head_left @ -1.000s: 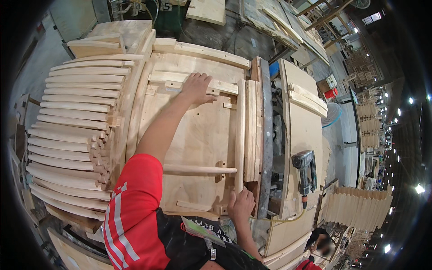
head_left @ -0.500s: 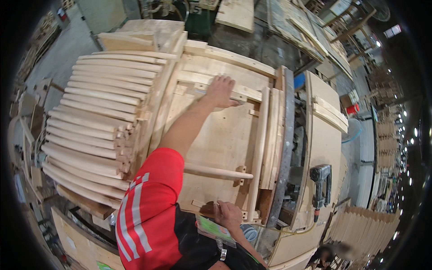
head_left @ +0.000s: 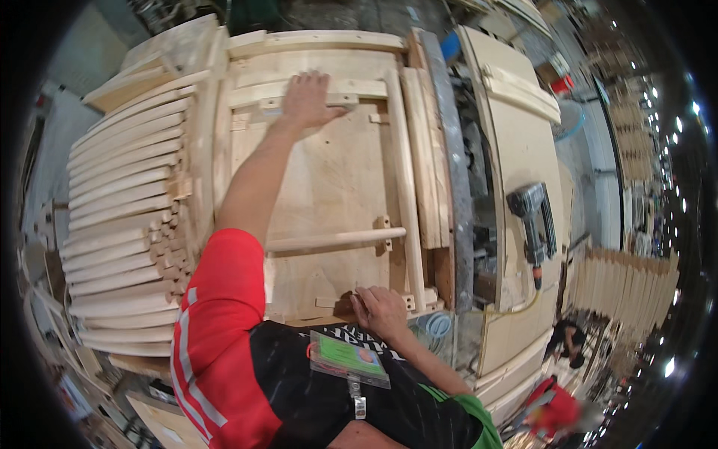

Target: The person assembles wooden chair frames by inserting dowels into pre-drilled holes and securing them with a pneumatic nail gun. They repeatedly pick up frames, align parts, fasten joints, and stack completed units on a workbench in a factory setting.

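Observation:
A pale wooden frame lies on a board-bottomed wooden jig (head_left: 329, 187) in front of me. My left hand (head_left: 305, 101) reaches to its far side and grips a wooden rail (head_left: 364, 90), fingers over the top and thumb stretched along the near edge. Close to my body, my right hand (head_left: 381, 310) is curled at the near right corner, beside a small block with holes (head_left: 409, 302). What its fingers hold, if anything, is hidden. A round rod (head_left: 336, 239) crosses the frame between the hands, and a long rail (head_left: 406, 187) runs down its right side.
Curved wooden slats (head_left: 123, 202) are stacked on the left. A grey metal beam (head_left: 451, 172) borders the jig on the right. Beyond it, a nail gun (head_left: 532, 224) with a hose lies on a board (head_left: 516, 135). Another person (head_left: 553, 408) is at the lower right.
The view has shifted, so the bench appears further left and higher. Both hands keep about the same places on the frame. A person in red has come into view at the lower right.

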Available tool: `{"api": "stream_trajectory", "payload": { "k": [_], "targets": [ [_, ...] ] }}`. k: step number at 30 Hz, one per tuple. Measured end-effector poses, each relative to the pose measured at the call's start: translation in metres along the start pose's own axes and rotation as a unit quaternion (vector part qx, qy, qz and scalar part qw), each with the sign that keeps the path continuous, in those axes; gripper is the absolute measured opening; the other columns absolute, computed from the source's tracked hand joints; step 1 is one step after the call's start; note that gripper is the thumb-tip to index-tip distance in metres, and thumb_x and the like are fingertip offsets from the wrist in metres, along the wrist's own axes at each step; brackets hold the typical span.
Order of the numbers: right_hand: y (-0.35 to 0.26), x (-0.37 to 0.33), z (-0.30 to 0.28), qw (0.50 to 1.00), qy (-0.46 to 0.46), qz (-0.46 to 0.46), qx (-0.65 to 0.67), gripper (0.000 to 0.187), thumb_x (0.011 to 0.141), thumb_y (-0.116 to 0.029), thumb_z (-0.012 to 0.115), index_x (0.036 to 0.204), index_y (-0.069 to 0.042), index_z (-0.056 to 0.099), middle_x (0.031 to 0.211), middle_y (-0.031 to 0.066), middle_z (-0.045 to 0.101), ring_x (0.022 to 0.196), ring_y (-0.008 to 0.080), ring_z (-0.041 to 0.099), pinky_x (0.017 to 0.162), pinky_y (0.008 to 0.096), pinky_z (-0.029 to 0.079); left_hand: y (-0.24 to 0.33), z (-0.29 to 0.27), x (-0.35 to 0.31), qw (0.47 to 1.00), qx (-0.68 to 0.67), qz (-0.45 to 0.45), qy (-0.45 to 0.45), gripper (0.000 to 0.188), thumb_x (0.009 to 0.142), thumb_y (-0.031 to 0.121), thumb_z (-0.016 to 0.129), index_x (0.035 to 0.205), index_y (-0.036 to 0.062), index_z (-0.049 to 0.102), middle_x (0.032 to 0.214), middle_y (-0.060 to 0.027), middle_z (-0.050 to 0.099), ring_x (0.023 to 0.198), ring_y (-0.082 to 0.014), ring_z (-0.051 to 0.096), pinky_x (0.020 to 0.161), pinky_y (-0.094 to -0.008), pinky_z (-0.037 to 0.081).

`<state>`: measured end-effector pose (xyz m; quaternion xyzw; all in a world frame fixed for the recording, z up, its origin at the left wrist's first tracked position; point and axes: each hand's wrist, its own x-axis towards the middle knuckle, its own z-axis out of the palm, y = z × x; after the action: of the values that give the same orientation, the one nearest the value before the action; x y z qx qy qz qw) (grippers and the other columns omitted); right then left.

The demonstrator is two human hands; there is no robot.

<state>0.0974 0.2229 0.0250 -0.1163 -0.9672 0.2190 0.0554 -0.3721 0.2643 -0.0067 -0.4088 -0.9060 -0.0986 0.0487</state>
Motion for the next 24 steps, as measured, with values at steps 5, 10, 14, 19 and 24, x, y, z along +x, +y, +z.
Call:
{"api": "stream_trajectory", "payload": {
  "k": [5, 10, 14, 19, 24],
  "targets": [
    [0.0, -0.001, -0.001, 1.0, 0.012, 0.006, 0.009, 0.015, 0.092, -0.024, 0.078, 0.098, -0.012, 0.073, 0.075, 0.0047, 0.061, 0.069, 0.0242, 0.063, 0.062, 0.0397, 0.047, 0.005, -0.003, 0.004, 1.0, 0.002, 0.023, -0.002, 0.096, 0.081, 0.072, 0.076, 0.146, 0.0027, 0.057, 0.14, -0.018, 0.061, 0.132, -0.0342, 0.055, 0.113, -0.0478, 0.04],
    [0.002, -0.005, -0.012, 0.997, 0.012, 0.018, 0.068, 0.013, 0.09, -0.018, 0.078, 0.101, -0.011, 0.074, 0.08, 0.0058, 0.068, 0.072, 0.0249, 0.067, 0.062, 0.0399, 0.05, 0.009, -0.004, 0.005, 1.0, -0.003, 0.026, -0.009, 0.098, 0.08, 0.074, 0.076, 0.145, 0.0023, 0.058, 0.137, -0.0175, 0.061, 0.13, -0.0343, 0.055, 0.111, -0.0473, 0.04],
    [0.043, 0.011, -0.086, 0.993, 0.113, -0.014, 0.011, 0.017, 0.088, -0.004, 0.077, 0.104, -0.008, 0.074, 0.088, 0.0089, 0.074, 0.079, 0.0288, 0.073, 0.068, 0.0416, 0.058, 0.003, 0.001, 0.001, 1.0, 0.004, 0.018, 0.012, 0.097, 0.08, 0.073, 0.077, 0.144, 0.0027, 0.058, 0.138, -0.0157, 0.061, 0.13, -0.0333, 0.055, 0.112, -0.0458, 0.039],
    [0.162, 0.022, -0.219, 0.88, 0.258, 0.131, -0.375, 0.051, 0.098, -0.024, 0.07, 0.142, 0.0, 0.059, 0.115, 0.024, 0.069, 0.099, 0.0424, 0.067, 0.087, 0.0513, 0.052, 0.016, 0.002, -0.013, 0.996, -0.005, -0.027, 0.081, 0.092, 0.083, 0.064, 0.079, 0.147, 0.0018, 0.055, 0.147, -0.0186, 0.057, 0.139, -0.0356, 0.051, 0.122, -0.0501, 0.032],
    [0.238, 0.016, -0.239, 0.919, 0.091, 0.218, -0.316, 0.064, 0.103, -0.027, 0.064, 0.156, 0.003, 0.044, 0.13, 0.0303, 0.065, 0.114, 0.0476, 0.065, 0.098, 0.053, 0.051, 0.085, 0.007, -0.05, 0.965, -0.146, -0.158, 0.149, 0.082, 0.088, 0.058, 0.077, 0.144, 0.0011, 0.059, 0.144, -0.0197, 0.061, 0.142, -0.0382, 0.049, 0.124, -0.0516, 0.032]
  ]
}}
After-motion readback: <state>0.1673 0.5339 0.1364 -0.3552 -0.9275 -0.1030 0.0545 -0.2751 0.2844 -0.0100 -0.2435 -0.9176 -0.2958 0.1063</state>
